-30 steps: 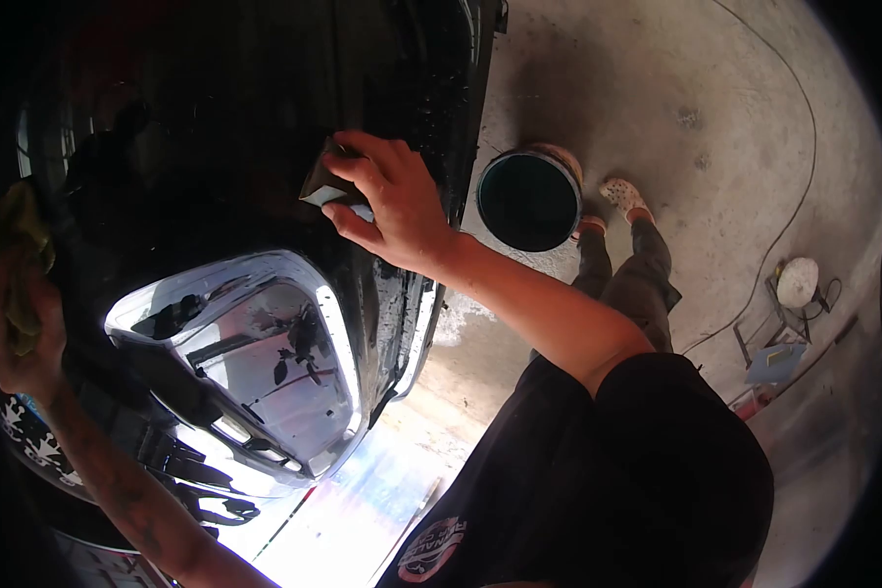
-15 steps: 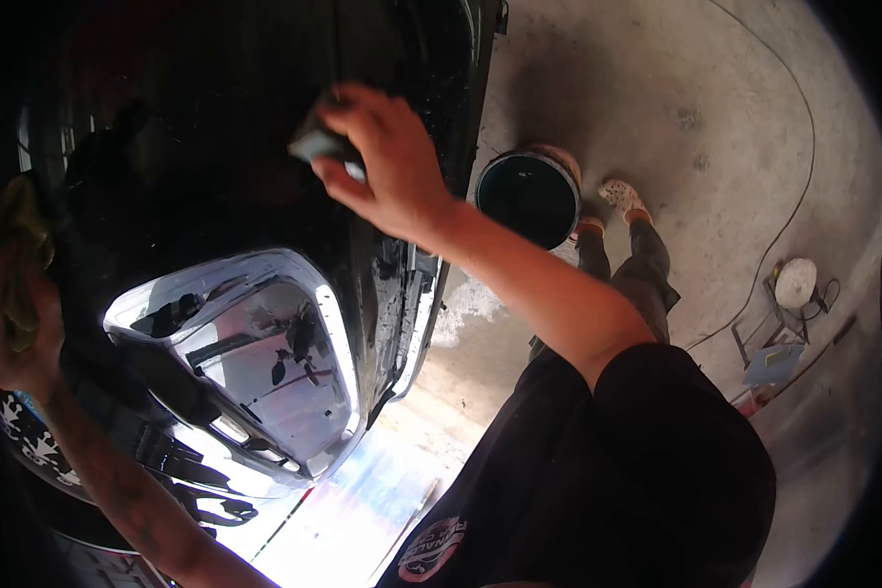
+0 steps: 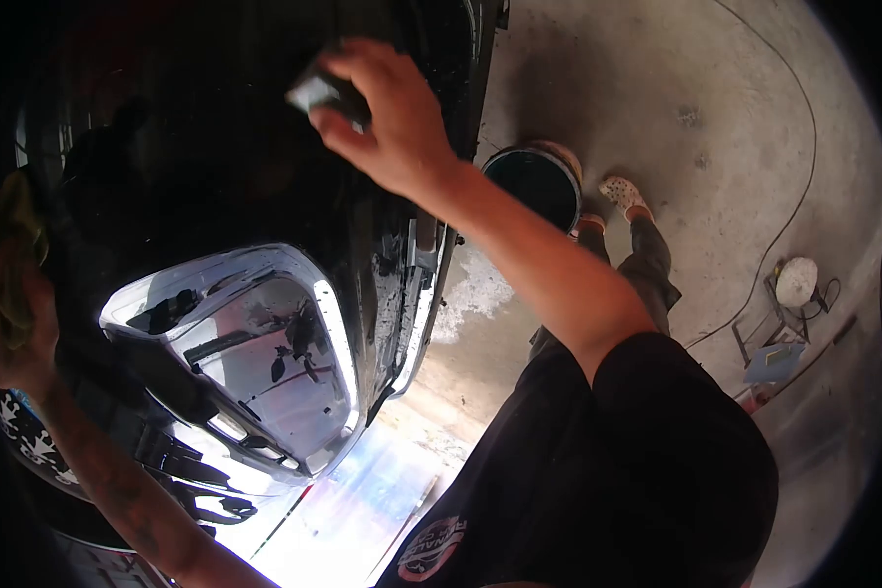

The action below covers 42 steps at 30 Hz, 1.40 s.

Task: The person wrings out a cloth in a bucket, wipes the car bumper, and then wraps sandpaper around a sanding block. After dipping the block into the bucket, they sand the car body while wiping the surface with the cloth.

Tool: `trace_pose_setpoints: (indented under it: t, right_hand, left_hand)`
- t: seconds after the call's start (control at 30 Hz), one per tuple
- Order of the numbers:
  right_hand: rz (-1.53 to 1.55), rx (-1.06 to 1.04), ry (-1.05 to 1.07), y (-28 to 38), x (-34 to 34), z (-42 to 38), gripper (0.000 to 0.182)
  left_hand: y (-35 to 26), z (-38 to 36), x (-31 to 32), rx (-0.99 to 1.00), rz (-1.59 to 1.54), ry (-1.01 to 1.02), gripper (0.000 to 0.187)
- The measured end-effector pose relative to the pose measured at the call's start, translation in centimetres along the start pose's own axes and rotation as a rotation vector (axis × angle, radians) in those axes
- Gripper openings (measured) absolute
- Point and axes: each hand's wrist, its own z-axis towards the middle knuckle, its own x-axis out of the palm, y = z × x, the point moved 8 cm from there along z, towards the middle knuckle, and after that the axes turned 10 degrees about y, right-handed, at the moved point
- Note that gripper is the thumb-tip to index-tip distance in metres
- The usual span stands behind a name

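Note:
My right hand (image 3: 387, 118) presses a small dark sanding block (image 3: 316, 91) with a pale face against the glossy black car panel (image 3: 216, 167), high up near its wet right edge. My left hand (image 3: 15, 323) is at the far left edge, closed around a yellowish cloth (image 3: 10, 245) that rests against the same panel. The panel's lower part mirrors a bright window-like shape (image 3: 255, 343).
A round dark bucket (image 3: 534, 186) stands on the concrete floor just right of the panel. My foot in a pale perforated clog (image 3: 625, 194) is beside it. A cable (image 3: 804, 167) runs across the floor toward a white round tool (image 3: 797, 281) and a small stand at the right.
My right hand has slid the block upward along the panel, from its middle to near the top. The left hand and cloth have barely moved.

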Motion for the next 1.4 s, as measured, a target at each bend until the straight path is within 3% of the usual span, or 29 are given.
trace_pose_setpoints:
  t: [0.17,0.3,0.4,0.5,0.6,0.67,0.77,0.9,1.03,1.17,1.27,1.4]
  right_hand:
    - [0.030,0.022,0.128,1.5,1.5,-6.3,0.047]
    - [-0.022,-0.052,0.104,1.0,0.8,-3.2,0.047]
    - [-0.040,-0.097,0.037,0.5,0.2,-0.4,0.046]
    - [-0.083,-0.113,-0.058,0.3,-0.2,2.2,0.047]
    - [0.067,-0.013,-0.032,1.7,-1.7,4.6,0.038]
    - [0.002,-0.034,-0.055,1.5,-1.0,4.1,0.043]
    - [-0.005,-0.109,-0.094,1.5,0.8,-0.2,0.048]
    - [-0.023,-0.049,0.062,3.3,1.9,-4.5,0.053]
    - [-0.137,-0.096,-0.017,2.4,1.0,1.0,0.048]
    - [-0.028,-0.024,0.007,3.3,-1.1,5.6,0.043]
    - [-0.024,0.042,0.038,2.0,-0.1,3.9,0.047]
    - [-0.033,-0.040,0.096,2.2,1.6,-3.8,0.049]
  left_hand:
    - [-0.3,0.8,-0.5,0.091,-0.151,-0.040,0.029]
    - [0.5,0.9,-0.5,0.112,-0.283,-0.058,0.028]
    - [0.8,-0.1,0.0,0.057,-0.095,-0.050,0.030]
    - [-1.8,1.4,-1.4,0.141,-0.020,-0.169,0.027]
    - [-7.1,7.5,-4.2,0.299,-0.053,-0.361,0.024]
    - [-7.7,7.8,-4.6,0.336,-0.047,-0.420,0.022]
    - [-7.3,7.4,-4.7,0.284,-0.046,-0.431,0.021]
    - [-8.5,6.2,-5.0,0.146,-0.179,-0.390,0.024]
    - [-16.2,0.7,-7.4,-0.074,-0.353,-0.152,0.035]
    - [-25.0,-2.6,-5.9,-0.191,-0.743,-0.100,0.031]
    - [-30.7,-5.1,-2.4,-0.389,-1.083,-0.014,0.027]
    - [-37.4,-8.3,1.5,-0.612,-1.347,0.042,0.031]
